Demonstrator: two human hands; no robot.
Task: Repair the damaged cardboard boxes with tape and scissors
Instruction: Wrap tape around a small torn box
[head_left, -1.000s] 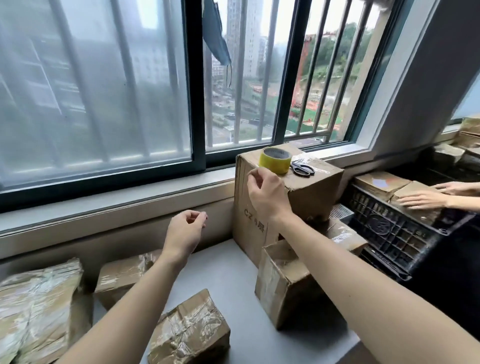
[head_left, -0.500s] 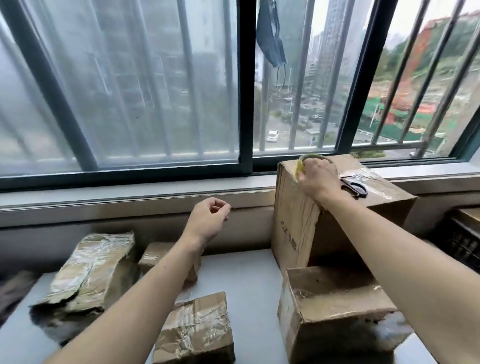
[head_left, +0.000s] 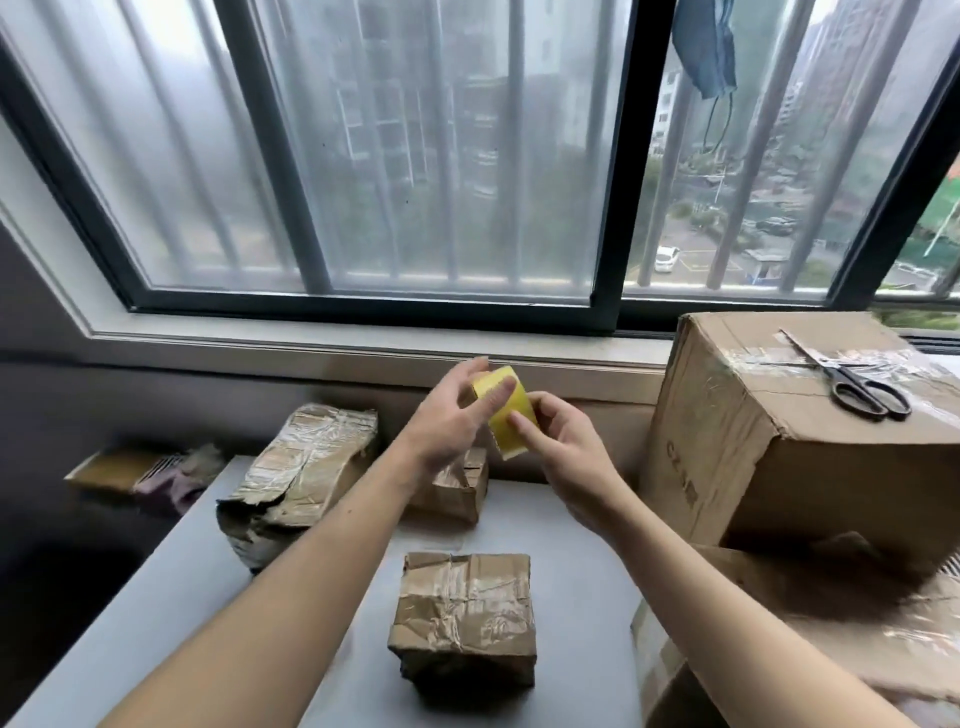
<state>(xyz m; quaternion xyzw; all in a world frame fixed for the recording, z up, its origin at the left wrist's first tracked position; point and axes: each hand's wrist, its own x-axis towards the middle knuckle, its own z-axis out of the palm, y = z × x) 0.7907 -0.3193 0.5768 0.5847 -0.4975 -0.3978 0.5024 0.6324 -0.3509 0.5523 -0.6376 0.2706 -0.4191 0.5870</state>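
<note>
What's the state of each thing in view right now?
Yellow tape roll: held up off the table, in both hands.
Left hand: fingers on the roll.
Right hand: grip on the roll.
Black-handled metal scissors: closed, untouched, flat on the large brown cardboard box.
Small taped cardboard box: shut, crumpled, on the grey table.
Torn taped cardboard box: crushed, ripped open at its end.

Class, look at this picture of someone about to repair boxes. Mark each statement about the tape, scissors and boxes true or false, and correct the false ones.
1. Both hands hold the yellow tape roll. True: the left hand and right hand grip it together.
2. The scissors lie on the grey table. False: they lie on top of the large cardboard box.
3. The scissors are in the right hand. False: no hand touches them.
4. A small taped box sits on the table below the hands. True.
</note>
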